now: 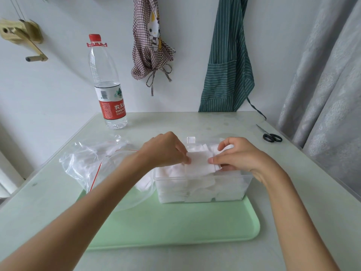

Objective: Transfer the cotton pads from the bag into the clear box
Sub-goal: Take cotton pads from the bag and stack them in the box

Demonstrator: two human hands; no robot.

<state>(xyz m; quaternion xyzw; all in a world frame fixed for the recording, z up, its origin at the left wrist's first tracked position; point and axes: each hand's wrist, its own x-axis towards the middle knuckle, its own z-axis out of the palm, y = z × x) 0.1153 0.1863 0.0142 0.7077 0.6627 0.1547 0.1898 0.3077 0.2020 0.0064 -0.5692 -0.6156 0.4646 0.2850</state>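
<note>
Cotton pads blur together inside the clear box; left hand and right hand pinch 1 stack's opposite edges above it

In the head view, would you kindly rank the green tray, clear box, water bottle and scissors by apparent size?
1. green tray
2. clear box
3. water bottle, farther away, so unsure against the box
4. scissors

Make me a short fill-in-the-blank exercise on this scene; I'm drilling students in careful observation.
1. Both hands, left hand and right hand, hold a stack of cotton pads above the clear ____.
2. The clear box stands on a ____ tray.
3. The plastic bag lies to the ____ of the box.
4. The water bottle has a ____ cap.

Missing words: box; green; left; red
</note>
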